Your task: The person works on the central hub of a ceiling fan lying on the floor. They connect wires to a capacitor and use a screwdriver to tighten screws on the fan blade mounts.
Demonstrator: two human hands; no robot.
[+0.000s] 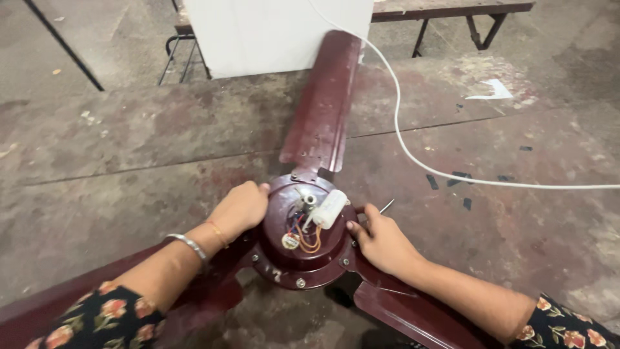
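Observation:
A dark red ceiling fan lies on the floor with its round motor housing (303, 262) facing up. A white cylindrical capacitor (329, 208) and orange, blue and red wires (303, 236) sit in the open middle. One blade (323, 110) points away from me; two others (413, 313) run toward me on the left and right. My left hand (239, 210) grips the housing's left rim. My right hand (381, 242) rests against its right rim, fingers curled, with a thin metal tool tip (386, 206) showing just beyond it.
A white cable (413, 155) curves across the stained concrete floor (129, 148) to the right. A white box (278, 35) stands behind the far blade. A wooden bench on metal legs (452, 10) is at the top.

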